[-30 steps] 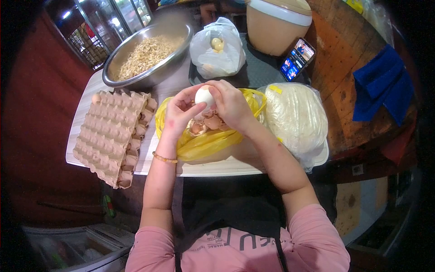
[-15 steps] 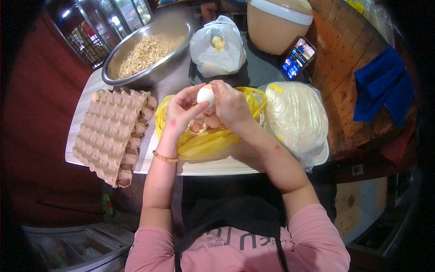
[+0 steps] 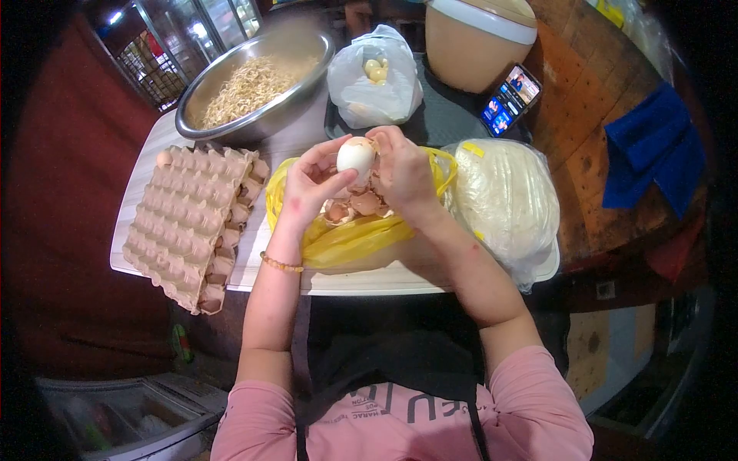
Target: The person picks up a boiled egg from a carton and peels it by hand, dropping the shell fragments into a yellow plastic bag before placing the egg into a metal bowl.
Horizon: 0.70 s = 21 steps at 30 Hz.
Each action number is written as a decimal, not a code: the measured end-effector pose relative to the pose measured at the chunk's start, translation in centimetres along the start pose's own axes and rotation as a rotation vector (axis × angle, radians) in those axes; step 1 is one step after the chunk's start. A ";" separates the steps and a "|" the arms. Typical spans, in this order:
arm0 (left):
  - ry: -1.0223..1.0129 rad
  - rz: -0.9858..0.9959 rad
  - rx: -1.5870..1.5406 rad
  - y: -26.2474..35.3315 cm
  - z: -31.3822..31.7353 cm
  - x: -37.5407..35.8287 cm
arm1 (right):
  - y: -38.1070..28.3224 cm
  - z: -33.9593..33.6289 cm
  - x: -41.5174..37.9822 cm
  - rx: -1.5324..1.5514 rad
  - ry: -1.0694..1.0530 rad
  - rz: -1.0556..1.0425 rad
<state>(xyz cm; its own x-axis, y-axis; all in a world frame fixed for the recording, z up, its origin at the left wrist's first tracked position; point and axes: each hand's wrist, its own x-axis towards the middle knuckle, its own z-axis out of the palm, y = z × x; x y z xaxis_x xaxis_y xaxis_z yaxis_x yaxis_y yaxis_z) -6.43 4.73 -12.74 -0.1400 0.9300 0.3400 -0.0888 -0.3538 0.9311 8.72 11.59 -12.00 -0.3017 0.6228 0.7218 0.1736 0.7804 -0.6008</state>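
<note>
A boiled egg (image 3: 355, 156), white and largely bare with a brownish shell patch at its top, is gripped between the thumb and fingers of my left hand (image 3: 311, 180). My right hand (image 3: 406, 169) is at the egg's right side, its fingers closed in a pinch on a bit of eggshell (image 3: 374, 146). Below both hands lies a yellow plastic bag (image 3: 354, 244), its mouth spread wide. Broken brown eggshells (image 3: 367, 203) are heaped inside it. Behind my hands stands a white plastic bag (image 3: 369, 104) with several pale peeled eggs (image 3: 376, 71) showing in its opening.
Stacked egg cartons (image 3: 181, 219), one brown egg (image 3: 164, 158) at a corner, sit left. A steel bowl (image 3: 231, 132) of bean sprouts is behind. To the right are a plastic-wrapped white bundle (image 3: 507, 203), a phone (image 3: 510, 100), a beige bucket (image 3: 477, 46) and blue cloth (image 3: 649, 150).
My right fingers have shifted off the egg's top toward its right edge, where a bit of shell shows. The egg has turned slightly in my left hand. The whole view has shifted a little.
</note>
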 end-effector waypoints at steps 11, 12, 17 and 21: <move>0.035 0.049 -0.043 0.0 0.2 0.1 | -0.6 -0.3 0.4 0.206 -0.028 0.088; 0.038 0.051 -0.036 0.0 0.3 0.1 | -0.4 -0.3 0.4 0.206 -0.027 0.088; 0.028 0.032 -0.045 -0.3 -0.2 0.0 | 0.2 -0.3 0.6 0.102 0.003 0.116; 0.052 0.054 -0.233 0.1 -0.7 0.0 | 0.6 -0.5 0.5 0.090 -0.104 0.159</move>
<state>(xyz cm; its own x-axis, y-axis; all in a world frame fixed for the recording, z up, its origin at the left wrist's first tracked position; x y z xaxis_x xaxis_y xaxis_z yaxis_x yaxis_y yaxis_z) -7.08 4.63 -12.74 -0.2008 0.9046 0.3759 -0.3036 -0.4223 0.8541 9.11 12.38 -11.87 -0.3728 0.7248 0.5795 0.1439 0.6621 -0.7355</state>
